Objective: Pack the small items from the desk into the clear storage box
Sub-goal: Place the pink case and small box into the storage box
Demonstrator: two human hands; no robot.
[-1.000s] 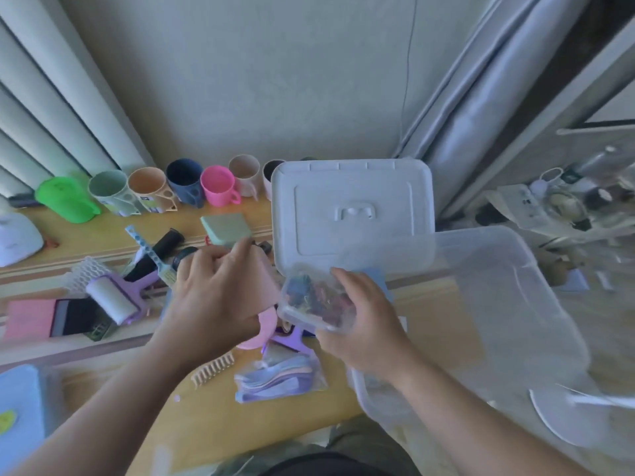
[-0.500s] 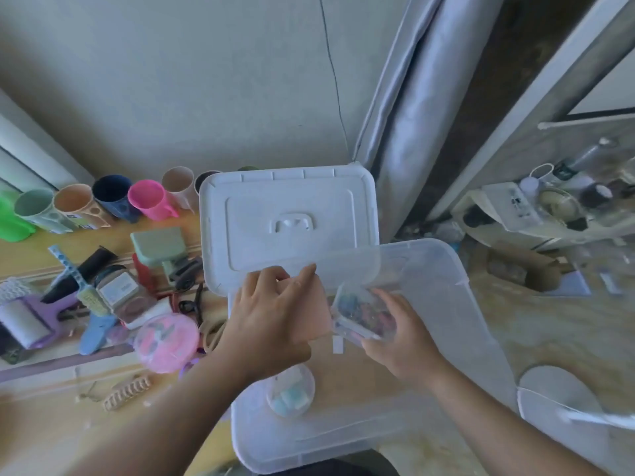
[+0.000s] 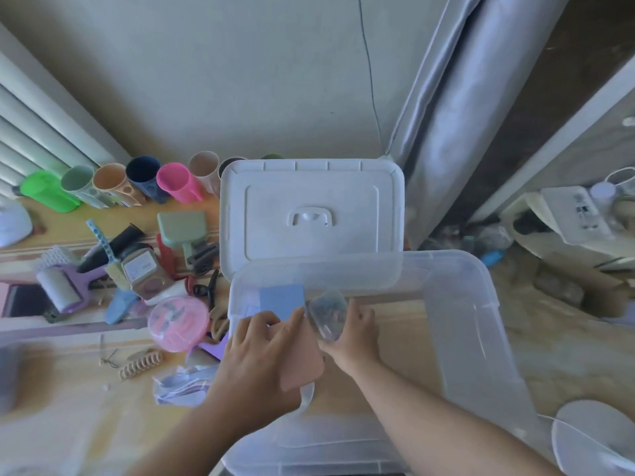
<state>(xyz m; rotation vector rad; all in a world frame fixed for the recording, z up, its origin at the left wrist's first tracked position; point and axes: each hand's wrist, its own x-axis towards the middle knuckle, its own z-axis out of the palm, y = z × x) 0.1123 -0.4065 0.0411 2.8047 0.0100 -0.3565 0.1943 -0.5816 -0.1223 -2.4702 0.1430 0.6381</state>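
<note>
Hands (image 3: 302, 341) inside clear storage box (image 3: 481, 338); white lid (image 3: 309, 214) leans behind, clutter leftward.

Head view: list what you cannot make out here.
- Contents of the small clear plastic case in the right hand: blurred, too small.
- Flat pink rectangular item: partly covered by the left hand.
- Clear storage box: near end cut off by the bottom edge.
- Desk's left edge: motion-blurred.
</note>
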